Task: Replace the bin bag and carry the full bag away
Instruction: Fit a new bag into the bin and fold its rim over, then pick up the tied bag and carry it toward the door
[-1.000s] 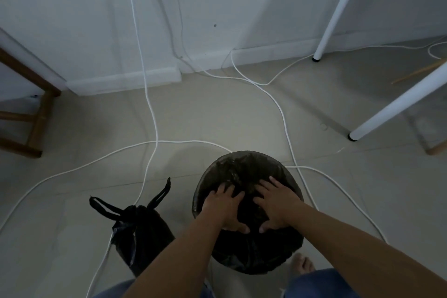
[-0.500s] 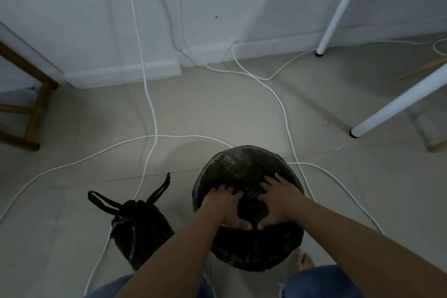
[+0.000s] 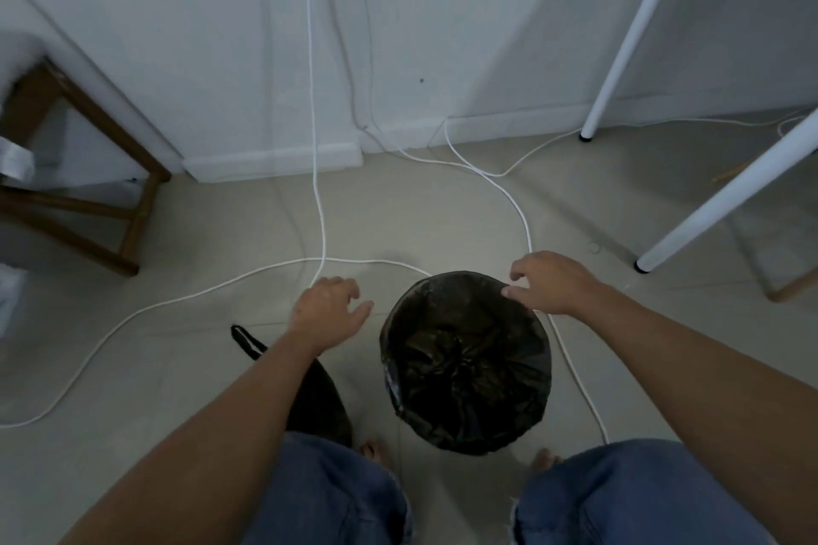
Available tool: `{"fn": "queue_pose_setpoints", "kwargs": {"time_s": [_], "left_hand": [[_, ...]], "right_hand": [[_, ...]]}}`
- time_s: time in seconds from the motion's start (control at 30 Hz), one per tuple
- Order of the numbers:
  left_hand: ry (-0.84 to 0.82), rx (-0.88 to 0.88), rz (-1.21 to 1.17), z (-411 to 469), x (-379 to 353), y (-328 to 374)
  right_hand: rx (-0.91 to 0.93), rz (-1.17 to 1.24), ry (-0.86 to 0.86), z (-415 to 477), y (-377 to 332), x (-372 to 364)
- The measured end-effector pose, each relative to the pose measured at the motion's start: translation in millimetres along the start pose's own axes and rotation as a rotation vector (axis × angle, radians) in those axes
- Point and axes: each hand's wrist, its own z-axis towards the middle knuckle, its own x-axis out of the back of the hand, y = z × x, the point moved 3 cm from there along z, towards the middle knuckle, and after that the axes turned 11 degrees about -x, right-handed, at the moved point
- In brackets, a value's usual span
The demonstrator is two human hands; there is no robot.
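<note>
A round bin (image 3: 467, 361) lined with a dark bin bag stands on the floor between my feet. The bag's plastic is folded over the rim and sags crumpled inside. My right hand (image 3: 549, 281) hovers at the bin's far right rim, fingers curled and apart, thumb near the rim. My left hand (image 3: 329, 310) is open in the air just left of the bin, touching nothing. The full black bag (image 3: 316, 398), tied with loop handles, sits on the floor to the left, mostly hidden under my left forearm.
White cables (image 3: 318, 199) snake across the tiled floor around the bin. White table legs (image 3: 726, 195) stand at the right. A wooden stool frame (image 3: 128, 208) is at the left by the wall. My bare feet and denim-covered knees (image 3: 336, 496) are at the bottom.
Both hands have come out of the bin, where they pressed the liner down, and spread apart to either side of its rim. The camera view has shifted.
</note>
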Motion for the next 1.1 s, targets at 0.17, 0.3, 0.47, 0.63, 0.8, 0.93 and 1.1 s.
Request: {"fn": "queue_pose_setpoints", "kwargs": {"time_s": [0.17,0.3,0.47,0.63,0.8,0.93,1.1], "left_hand": [[-0.066,0.207,0.017,-51.6,43.0,-46.3],[-0.125,0.318,-0.013,-103.2,73.8,-61.1],[-0.121,0.406,-0.064,-164.4,103.4,-63.2],[-0.110,0.459,-0.116,-206.6,108.5,-64.8],[-0.155,0.511,-0.203,-218.2,81.0,-80.0],[-0.231,0.498,-0.261,-212.0,45.6,-97.4],[-0.394,0.429,-0.291,-182.7,-1.1,-114.0]], "right_hand": [[-0.012,-0.057,-0.064,-31.5,-28.9,30.8],[0.014,-0.078,-0.070,-69.1,-63.1,54.8],[0.057,-0.054,-0.024,-111.1,-106.1,74.2],[0.102,-0.010,-0.015,-141.0,-149.4,77.2],[0.093,0.086,-0.118,-133.4,-194.5,50.6],[0.067,0.187,-0.231,-112.6,-231.8,4.3],[-0.101,0.333,-0.561,-87.6,-260.3,-80.3]]}}
